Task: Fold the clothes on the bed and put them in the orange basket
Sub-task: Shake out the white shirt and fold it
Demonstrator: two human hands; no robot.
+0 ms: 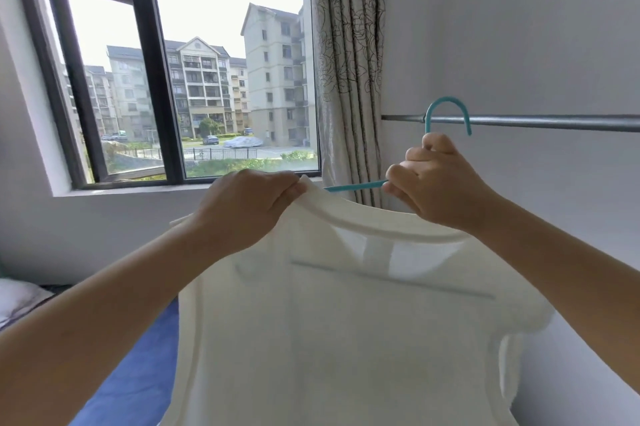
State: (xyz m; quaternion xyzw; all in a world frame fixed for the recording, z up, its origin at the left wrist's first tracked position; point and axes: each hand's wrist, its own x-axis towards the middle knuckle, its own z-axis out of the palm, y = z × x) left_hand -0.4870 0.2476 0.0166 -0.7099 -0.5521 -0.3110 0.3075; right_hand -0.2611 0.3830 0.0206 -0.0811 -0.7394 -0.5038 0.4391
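A white T-shirt [346,339] hangs in front of me on a teal hanger [446,110]. The hanger's hook sits level with a metal rail [554,123]; whether it rests on the rail I cannot tell. My left hand [249,207] pinches the shirt's collar at its left end and pulls it up. My right hand [440,179] grips the hanger just below the hook, with one teal arm sticking out to the left of my fist. The hanger's lower bar shows faintly through the fabric. The orange basket is out of view.
A blue-covered bed [138,366] lies below left, with a pale pillow [17,301] at the far left. A dark-framed window [149,61] is ahead, a patterned curtain [349,72] beside it, and a white wall [519,27] to the right.
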